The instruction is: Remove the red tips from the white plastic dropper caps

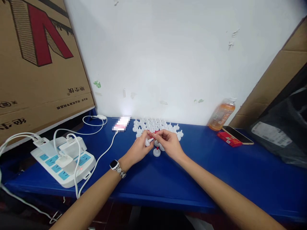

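Left hand [137, 148] pinching white nozzle cap [147, 142] just above blue table [203, 172], mid-table; base partly covered by fingers. Cap's long axis tilted, spout aimed at right hand [170, 143], slightly up. Right thumb and fingertips drawn close near spout tip; cannot tell whether anything small sits between. Red pieces [156, 131] behind hands, mostly hidden, shape unclear. Red-tipped cap [156, 152] upright below hands. White cap cluster [153, 122] beyond, partly blocked by hands.
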Action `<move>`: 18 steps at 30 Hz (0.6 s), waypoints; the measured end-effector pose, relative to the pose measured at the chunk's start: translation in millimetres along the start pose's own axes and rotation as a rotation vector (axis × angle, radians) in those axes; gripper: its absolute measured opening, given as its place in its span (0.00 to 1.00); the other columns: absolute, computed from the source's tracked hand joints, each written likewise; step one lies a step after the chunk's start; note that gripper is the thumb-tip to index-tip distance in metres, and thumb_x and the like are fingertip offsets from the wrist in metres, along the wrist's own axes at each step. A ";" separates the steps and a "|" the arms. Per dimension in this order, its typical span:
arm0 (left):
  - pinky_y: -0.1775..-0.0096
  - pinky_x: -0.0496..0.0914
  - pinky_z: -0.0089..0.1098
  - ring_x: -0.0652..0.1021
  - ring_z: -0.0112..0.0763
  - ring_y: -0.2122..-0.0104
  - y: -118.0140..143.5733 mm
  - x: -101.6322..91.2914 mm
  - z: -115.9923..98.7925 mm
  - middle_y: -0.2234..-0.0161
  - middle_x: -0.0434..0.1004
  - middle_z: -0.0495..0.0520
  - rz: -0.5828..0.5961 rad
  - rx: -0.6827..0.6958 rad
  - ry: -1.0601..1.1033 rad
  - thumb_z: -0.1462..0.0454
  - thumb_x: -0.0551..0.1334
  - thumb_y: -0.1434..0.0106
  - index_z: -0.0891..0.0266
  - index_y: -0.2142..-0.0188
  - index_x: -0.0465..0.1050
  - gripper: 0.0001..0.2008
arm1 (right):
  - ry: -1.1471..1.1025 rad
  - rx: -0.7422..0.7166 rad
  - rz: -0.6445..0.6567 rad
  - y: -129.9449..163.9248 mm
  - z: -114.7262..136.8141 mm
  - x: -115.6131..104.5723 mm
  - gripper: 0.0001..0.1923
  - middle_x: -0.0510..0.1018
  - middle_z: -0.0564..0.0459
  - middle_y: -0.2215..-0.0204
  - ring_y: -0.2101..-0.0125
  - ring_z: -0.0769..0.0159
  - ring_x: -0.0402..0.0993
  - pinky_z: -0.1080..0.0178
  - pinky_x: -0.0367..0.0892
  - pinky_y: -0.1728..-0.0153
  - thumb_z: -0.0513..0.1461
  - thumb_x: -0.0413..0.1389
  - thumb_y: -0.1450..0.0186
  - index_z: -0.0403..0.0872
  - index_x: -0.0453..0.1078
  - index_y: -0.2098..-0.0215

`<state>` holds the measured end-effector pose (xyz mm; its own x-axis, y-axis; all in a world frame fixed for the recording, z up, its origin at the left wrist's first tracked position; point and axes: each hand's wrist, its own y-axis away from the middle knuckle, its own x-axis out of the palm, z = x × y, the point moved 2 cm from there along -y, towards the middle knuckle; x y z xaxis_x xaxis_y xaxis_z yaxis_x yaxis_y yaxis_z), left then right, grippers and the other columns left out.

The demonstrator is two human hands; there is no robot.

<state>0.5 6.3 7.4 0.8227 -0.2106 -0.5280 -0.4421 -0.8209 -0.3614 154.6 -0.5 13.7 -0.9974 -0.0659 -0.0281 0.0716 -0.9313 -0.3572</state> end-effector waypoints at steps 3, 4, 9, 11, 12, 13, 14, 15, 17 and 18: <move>0.70 0.62 0.27 0.70 0.26 0.75 -0.3 0.2 2.0 0.72 0.73 0.44 -0.011 0.003 -0.001 0.59 0.57 0.33 0.59 0.55 0.61 0.09 | -0.006 -0.007 0.005 0.5 -1.2 0.0 0.18 0.77 0.52 0.75 0.76 0.70 0.69 0.66 0.64 0.74 0.51 0.64 0.42 0.44 0.73 0.70; 0.70 0.62 0.27 0.70 0.26 0.75 -0.3 0.1 2.1 0.71 0.73 0.45 -0.013 0.004 0.001 0.59 0.57 0.33 0.59 0.55 0.61 0.09 | -0.006 -0.009 0.012 0.7 -1.5 0.6 0.18 0.77 0.52 0.75 0.75 0.70 0.69 0.66 0.65 0.74 0.51 0.64 0.41 0.45 0.73 0.70; 0.69 0.64 0.27 0.72 0.28 0.72 0.6 0.8 0.3 0.68 0.75 0.47 -0.016 -0.003 0.035 0.61 0.57 0.34 0.59 0.55 0.62 0.09 | 0.009 -0.027 0.010 2.8 -3.2 7.3 0.16 0.76 0.52 0.74 0.75 0.69 0.69 0.65 0.64 0.74 0.50 0.62 0.40 0.46 0.72 0.71; 0.67 0.65 0.27 0.74 0.29 0.69 0.6 2.1 -0.9 0.65 0.76 0.49 -0.032 0.000 0.069 0.61 0.58 0.34 0.59 0.54 0.62 0.10 | 0.025 -0.049 -0.009 3.5 -2.6 10.1 0.16 0.75 0.53 0.74 0.74 0.69 0.68 0.66 0.64 0.74 0.50 0.62 0.39 0.46 0.71 0.73; 0.66 0.66 0.27 0.75 0.29 0.68 0.4 2.8 -1.4 0.64 0.76 0.50 -0.042 0.001 0.084 0.61 0.58 0.34 0.59 0.54 0.62 0.11 | 0.033 -0.060 -0.015 3.6 -1.6 11.3 0.16 0.75 0.53 0.74 0.74 0.69 0.68 0.66 0.64 0.74 0.50 0.62 0.39 0.46 0.71 0.73; 0.66 0.66 0.28 0.75 0.30 0.68 0.3 3.3 -1.8 0.63 0.77 0.50 -0.050 0.001 0.095 0.61 0.58 0.34 0.59 0.53 0.62 0.11 | 0.040 -0.068 -0.014 3.5 -0.2 12.4 0.16 0.75 0.53 0.75 0.74 0.69 0.68 0.66 0.64 0.74 0.50 0.62 0.39 0.46 0.70 0.73; 0.66 0.66 0.28 0.75 0.30 0.68 0.3 3.4 -2.3 0.64 0.77 0.50 -0.053 0.000 0.098 0.60 0.58 0.34 0.59 0.52 0.62 0.12 | 0.043 -0.072 -0.007 3.1 1.7 13.0 0.16 0.74 0.54 0.75 0.75 0.69 0.67 0.66 0.63 0.75 0.50 0.62 0.39 0.46 0.70 0.74; 0.67 0.66 0.28 0.75 0.30 0.68 0.4 2.9 -2.7 0.65 0.76 0.50 -0.051 -0.001 0.097 0.60 0.57 0.34 0.59 0.52 0.61 0.12 | 0.047 -0.070 0.011 2.4 3.9 13.3 0.16 0.73 0.54 0.76 0.76 0.70 0.67 0.66 0.63 0.75 0.50 0.62 0.40 0.46 0.69 0.74; 0.67 0.67 0.28 0.75 0.30 0.69 1.2 -0.8 -3.9 0.66 0.76 0.49 -0.026 0.012 0.070 0.59 0.58 0.34 0.59 0.50 0.61 0.14 | 0.069 -0.066 0.065 -0.1 8.9 12.0 0.16 0.73 0.55 0.77 0.76 0.69 0.67 0.65 0.63 0.74 0.49 0.62 0.40 0.46 0.69 0.74; 0.66 0.67 0.29 0.75 0.31 0.69 1.8 -4.6 -4.5 0.65 0.76 0.50 -0.012 0.030 0.034 0.59 0.60 0.35 0.59 0.49 0.61 0.17 | 0.095 -0.072 0.085 -1.9 11.4 10.0 0.16 0.74 0.54 0.77 0.75 0.69 0.68 0.65 0.64 0.73 0.49 0.62 0.39 0.46 0.69 0.74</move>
<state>-2.5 3.4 12.6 0.8395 -0.2188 -0.4974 -0.4421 -0.8073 -0.3910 144.5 -3.5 24.7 -0.9832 -0.1062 -0.1483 0.1595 -0.8953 -0.4160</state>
